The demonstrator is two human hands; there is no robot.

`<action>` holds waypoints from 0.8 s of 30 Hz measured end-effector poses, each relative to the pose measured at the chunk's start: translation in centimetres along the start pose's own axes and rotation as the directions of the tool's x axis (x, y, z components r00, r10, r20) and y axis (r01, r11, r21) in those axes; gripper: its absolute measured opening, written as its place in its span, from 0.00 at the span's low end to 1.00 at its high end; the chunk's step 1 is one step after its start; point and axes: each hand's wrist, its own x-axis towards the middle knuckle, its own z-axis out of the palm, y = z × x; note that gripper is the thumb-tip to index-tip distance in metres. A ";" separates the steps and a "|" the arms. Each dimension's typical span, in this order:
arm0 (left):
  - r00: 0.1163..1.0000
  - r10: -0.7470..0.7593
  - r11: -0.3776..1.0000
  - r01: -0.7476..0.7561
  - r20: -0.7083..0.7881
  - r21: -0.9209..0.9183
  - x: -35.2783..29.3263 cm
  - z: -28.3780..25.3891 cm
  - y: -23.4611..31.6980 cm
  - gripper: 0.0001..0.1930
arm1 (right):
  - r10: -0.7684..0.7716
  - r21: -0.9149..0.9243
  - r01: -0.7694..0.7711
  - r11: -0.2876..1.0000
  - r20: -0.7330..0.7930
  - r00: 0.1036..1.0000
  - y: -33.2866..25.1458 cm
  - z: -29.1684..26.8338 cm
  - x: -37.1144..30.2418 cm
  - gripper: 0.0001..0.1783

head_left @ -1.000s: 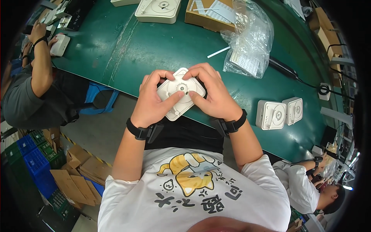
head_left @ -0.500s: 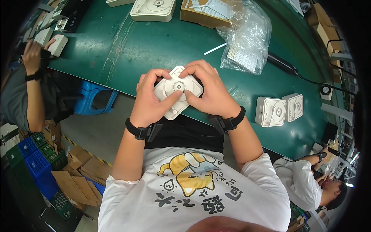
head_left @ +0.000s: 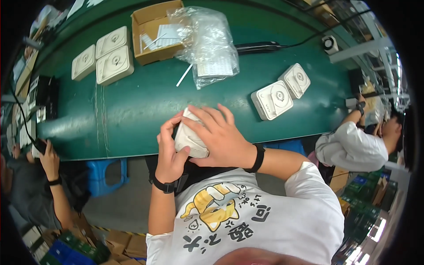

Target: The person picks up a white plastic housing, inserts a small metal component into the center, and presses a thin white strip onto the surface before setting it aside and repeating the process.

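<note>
A white, rounded-square CD player (head_left: 187,139) is held tilted above the table's near edge, in front of my body. My left hand (head_left: 168,148) grips its left side, with the thumb on the lower part of its face and the fingers along the far left edge. My right hand (head_left: 221,138) lies across its face and right side, fingers stretched over the top, and covers most of it. The round hub in its middle is hidden under this hand.
On the green table (head_left: 145,110), two similar white players (head_left: 271,100) stand at the right and several more (head_left: 114,66) at the far left. A cardboard box (head_left: 157,55), a clear plastic bag (head_left: 216,48) and a black corded tool (head_left: 258,47) lie at the back. Co-workers sit on both sides.
My right hand has moved from the player's rim to lie over its face, and the player has been turned and tilted. My view has swung, showing more of the table's far left.
</note>
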 end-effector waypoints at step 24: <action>0.963 0.259 0.336 -0.022 -0.070 0.942 13.9 -16.9 -0.6 0.41 | 0.256 -0.083 -0.323 0.943 -0.442 0.860 4.6 -3.9 -3.5 0.25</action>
